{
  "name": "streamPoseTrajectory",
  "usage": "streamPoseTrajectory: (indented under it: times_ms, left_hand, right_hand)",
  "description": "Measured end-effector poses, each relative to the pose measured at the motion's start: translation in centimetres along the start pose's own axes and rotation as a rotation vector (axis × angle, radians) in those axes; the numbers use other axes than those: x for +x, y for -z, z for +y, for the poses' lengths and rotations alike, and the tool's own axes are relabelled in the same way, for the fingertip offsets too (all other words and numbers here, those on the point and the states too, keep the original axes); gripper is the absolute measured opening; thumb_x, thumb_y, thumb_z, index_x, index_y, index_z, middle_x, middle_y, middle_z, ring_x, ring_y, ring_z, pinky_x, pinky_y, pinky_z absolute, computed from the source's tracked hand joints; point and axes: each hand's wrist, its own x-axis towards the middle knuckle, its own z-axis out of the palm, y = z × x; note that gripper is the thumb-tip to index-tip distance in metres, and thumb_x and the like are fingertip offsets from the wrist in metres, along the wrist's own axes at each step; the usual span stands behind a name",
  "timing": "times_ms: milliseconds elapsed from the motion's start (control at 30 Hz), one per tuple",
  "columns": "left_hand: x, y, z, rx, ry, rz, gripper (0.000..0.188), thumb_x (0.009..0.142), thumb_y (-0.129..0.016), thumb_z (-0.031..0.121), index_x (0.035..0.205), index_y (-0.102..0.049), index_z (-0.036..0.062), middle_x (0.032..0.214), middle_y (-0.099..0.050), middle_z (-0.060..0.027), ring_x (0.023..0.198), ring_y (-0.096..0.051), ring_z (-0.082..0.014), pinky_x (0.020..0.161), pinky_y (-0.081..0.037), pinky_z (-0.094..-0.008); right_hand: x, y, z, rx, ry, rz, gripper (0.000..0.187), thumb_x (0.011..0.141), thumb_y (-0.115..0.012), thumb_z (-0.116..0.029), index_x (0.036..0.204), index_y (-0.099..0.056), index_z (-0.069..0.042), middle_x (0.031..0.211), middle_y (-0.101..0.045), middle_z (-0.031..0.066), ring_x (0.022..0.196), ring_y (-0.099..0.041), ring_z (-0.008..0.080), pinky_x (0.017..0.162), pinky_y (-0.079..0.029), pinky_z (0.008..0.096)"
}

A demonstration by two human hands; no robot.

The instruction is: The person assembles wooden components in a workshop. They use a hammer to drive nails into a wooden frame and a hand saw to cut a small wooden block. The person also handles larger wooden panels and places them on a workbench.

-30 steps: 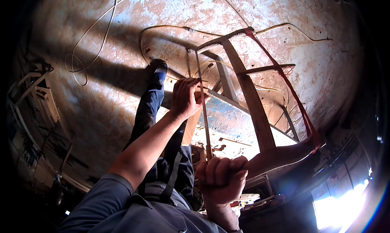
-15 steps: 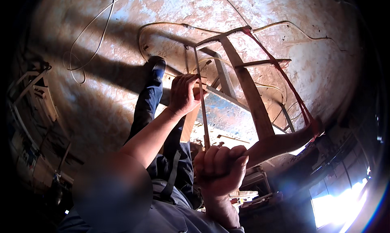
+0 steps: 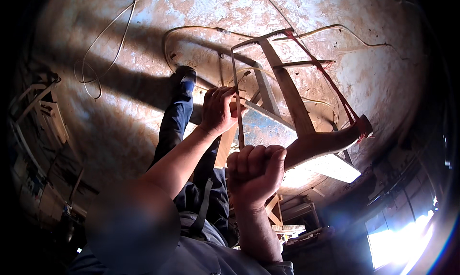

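Saw [image 3: 290, 95] fills clenched right hand [image 3: 256, 172] — left hand [image 3: 219, 113] curls, seemingly on wood [image 3: 331, 165].

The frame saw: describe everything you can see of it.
The brown, wooden-looking frame saw extends forward: two end arms, central stretcher, thin blade at left, red cord at right, a toggle stick from stretcher to cord. The right hand grips its near end; the blade passes close to the left hand.
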Motion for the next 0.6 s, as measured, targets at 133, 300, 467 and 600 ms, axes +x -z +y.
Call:
streamPoseTrajectory:
  times_ms: [133, 300, 467, 600]
  left_hand:
    - [-0.2, 0.4, 0.9, -0.017, 0.009, -0.008, 0.058, 0.076, -0.076, 0.031, 0.116, -0.047, 0.0009, 0.108, -0.059, -0.0172, 0.098, -0.059, -0.0333, 0.089, -0.043, -0.0439]
    - [-0.1, 0.4, 0.7, 0.005, 0.046, 0.001, 0.062, 0.07, -0.08, 0.033, 0.115, -0.048, 0.0038, 0.107, -0.06, -0.0113, 0.102, -0.059, -0.0267, 0.096, -0.038, -0.0446]
    - [-0.8, 0.6, 1.7, 0.093, 0.16, 0.015, 0.09, 0.067, -0.08, 0.04, 0.131, -0.036, -0.0048, 0.127, -0.044, -0.0227, 0.121, -0.043, -0.0378, 0.103, -0.032, -0.0506]
    - [-1.9, 0.5, 3.2, 0.128, 0.242, -0.1, 0.09, 0.067, -0.08, 0.032, 0.134, -0.032, -0.0031, 0.133, -0.039, -0.0247, 0.127, -0.038, -0.0402, 0.106, -0.028, -0.0554]
  right_hand:
    - [-2.5, -0.1, -0.8, -0.038, 0.084, 0.037, 0.032, 0.1, -0.04, -0.044, 0.085, -0.049, -0.017, 0.055, -0.027, -0.0024, 0.047, -0.028, 0.0122, 0.044, -0.032, 0.0293]
    - [0.4, -0.8, 0.9, -0.096, 0.057, 0.117, 0.03, 0.101, -0.042, -0.038, 0.081, -0.047, -0.016, 0.055, -0.028, -0.0025, 0.047, -0.029, 0.0122, 0.044, -0.03, 0.0293]
    - [1.5, 0.0, 1.0, -0.029, 0.036, 0.046, 0.032, 0.099, -0.045, -0.042, 0.082, -0.052, -0.016, 0.055, -0.029, -0.0032, 0.05, -0.029, 0.0121, 0.046, -0.027, 0.0297]
    - [1.1, 0.3, 1.1, -0.036, 0.044, -0.02, 0.032, 0.099, -0.045, -0.044, 0.083, -0.052, -0.017, 0.055, -0.029, -0.003, 0.051, -0.029, 0.0121, 0.048, -0.027, 0.0292]
